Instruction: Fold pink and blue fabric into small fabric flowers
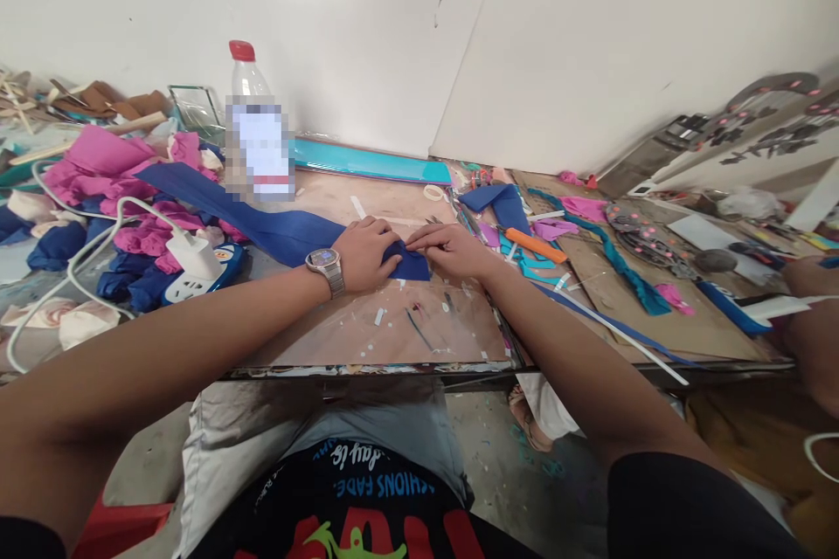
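A long dark blue fabric strip (262,223) runs across the worktop from the pink pile at the left to my hands. My left hand (367,251), with a metal watch on its wrist, is curled over the strip's folded end. My right hand (449,246) presses its fingers together on the same folded end (412,265), fingertips meeting the left hand's. Both hands rest on the glass sheet (393,323) that covers the worktop.
A plastic bottle with a red cap (253,118) stands behind the strip. Pink and blue fabric pieces (111,192), a power strip with a white charger (197,266) and cable lie at the left. An orange cutter (534,244), teal strips and scraps lie at the right. Another person's arm (813,323) shows at the right edge.
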A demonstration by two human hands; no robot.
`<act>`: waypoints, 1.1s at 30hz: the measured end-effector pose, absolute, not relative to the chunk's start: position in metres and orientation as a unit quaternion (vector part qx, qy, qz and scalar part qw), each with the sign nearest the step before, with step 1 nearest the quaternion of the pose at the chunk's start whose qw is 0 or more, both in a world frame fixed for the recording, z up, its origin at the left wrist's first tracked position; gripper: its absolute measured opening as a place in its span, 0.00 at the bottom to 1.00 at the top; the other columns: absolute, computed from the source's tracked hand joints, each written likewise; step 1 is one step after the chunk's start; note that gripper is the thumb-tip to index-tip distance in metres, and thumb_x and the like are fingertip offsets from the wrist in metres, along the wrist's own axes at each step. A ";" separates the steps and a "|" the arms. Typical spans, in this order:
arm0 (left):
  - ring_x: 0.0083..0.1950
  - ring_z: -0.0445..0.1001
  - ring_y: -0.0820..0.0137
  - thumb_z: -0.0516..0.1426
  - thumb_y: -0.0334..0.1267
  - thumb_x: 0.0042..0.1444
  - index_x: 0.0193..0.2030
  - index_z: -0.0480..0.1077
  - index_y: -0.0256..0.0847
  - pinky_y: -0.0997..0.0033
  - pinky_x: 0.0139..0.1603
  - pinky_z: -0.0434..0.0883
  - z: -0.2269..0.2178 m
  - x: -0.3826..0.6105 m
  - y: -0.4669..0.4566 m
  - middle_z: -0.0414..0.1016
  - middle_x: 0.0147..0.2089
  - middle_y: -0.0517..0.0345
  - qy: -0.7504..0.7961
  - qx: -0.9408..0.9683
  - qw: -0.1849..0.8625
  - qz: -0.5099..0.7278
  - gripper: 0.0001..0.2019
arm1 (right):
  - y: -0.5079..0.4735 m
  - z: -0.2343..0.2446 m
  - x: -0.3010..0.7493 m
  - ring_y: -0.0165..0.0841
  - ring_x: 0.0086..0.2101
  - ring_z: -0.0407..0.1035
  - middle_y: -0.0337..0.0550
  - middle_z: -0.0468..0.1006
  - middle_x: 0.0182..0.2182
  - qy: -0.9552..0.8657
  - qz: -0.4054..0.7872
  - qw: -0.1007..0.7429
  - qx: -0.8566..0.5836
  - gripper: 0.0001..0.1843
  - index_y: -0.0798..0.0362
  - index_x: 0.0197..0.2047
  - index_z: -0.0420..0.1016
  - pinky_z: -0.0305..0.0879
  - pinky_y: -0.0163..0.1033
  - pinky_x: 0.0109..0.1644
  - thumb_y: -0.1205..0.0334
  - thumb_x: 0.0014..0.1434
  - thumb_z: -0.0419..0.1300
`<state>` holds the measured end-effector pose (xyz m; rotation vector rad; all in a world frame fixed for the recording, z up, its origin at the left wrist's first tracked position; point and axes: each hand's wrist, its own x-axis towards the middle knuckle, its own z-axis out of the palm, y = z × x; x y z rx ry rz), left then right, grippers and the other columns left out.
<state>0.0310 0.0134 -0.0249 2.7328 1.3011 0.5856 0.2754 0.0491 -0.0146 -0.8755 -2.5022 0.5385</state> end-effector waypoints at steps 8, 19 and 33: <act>0.61 0.70 0.51 0.53 0.49 0.65 0.58 0.73 0.40 0.47 0.63 0.69 -0.024 0.032 0.013 0.75 0.57 0.43 0.440 0.879 0.024 0.182 0.21 | 0.047 -0.012 0.274 0.37 0.46 0.80 0.43 0.86 0.47 -0.902 0.188 0.210 -0.327 0.20 0.49 0.43 0.88 0.74 0.43 0.57 0.70 0.59 0.55; 0.63 0.68 0.49 0.53 0.50 0.65 0.59 0.72 0.40 0.46 0.62 0.68 -0.026 0.032 0.012 0.72 0.61 0.43 0.460 0.870 0.012 0.179 0.22 | 0.045 -0.011 0.273 0.37 0.47 0.80 0.43 0.85 0.48 -0.900 0.196 0.207 -0.330 0.21 0.49 0.43 0.88 0.73 0.42 0.58 0.71 0.58 0.55; 0.68 0.65 0.48 0.52 0.53 0.65 0.61 0.71 0.41 0.43 0.65 0.63 -0.028 0.032 0.012 0.71 0.67 0.44 0.478 0.861 0.012 0.175 0.25 | 0.042 -0.010 0.271 0.37 0.46 0.80 0.44 0.85 0.48 -0.901 0.197 0.210 -0.325 0.21 0.49 0.44 0.88 0.74 0.43 0.57 0.72 0.57 0.55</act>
